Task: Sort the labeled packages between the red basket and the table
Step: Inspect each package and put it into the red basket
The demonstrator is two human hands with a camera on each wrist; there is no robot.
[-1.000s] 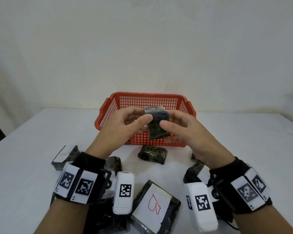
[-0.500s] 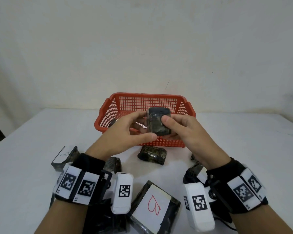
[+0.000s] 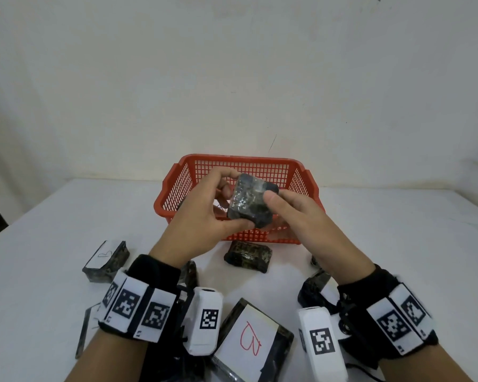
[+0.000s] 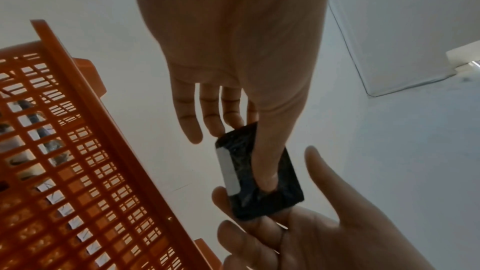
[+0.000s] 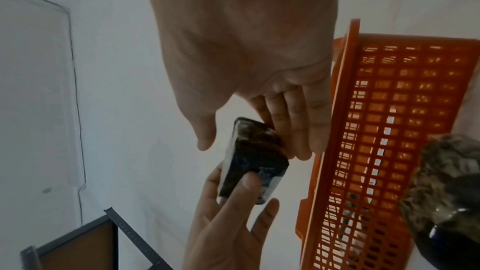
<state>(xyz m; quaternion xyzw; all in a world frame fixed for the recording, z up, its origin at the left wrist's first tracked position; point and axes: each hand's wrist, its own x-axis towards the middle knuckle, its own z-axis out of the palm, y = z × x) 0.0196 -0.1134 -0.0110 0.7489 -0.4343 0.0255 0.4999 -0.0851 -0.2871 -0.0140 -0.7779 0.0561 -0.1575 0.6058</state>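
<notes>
We hold both hands raised in front of us, close together at about 12 o'clock. Our left hand (image 3: 204, 213) pinches a small dark package (image 3: 250, 204) between the thumb below and the fingers above. Our right hand (image 3: 301, 216) grips the same package from the 3 o'clock side, thumb on its near face. Both wrists carry black bands.

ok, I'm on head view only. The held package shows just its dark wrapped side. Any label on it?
Observer: Yes. The left wrist view shows a white label on the held package, on a side the head camera misses. It is edge-on, so the letter is unreadable.
Operator: Whose grip?
Observer: Both. The left hand lays its thumb across the dark face, and right hand fingers curl under its end.
Operator: Basket contents?
Observer: Through the red basket mesh, wrapped packages with white labels.
</notes>
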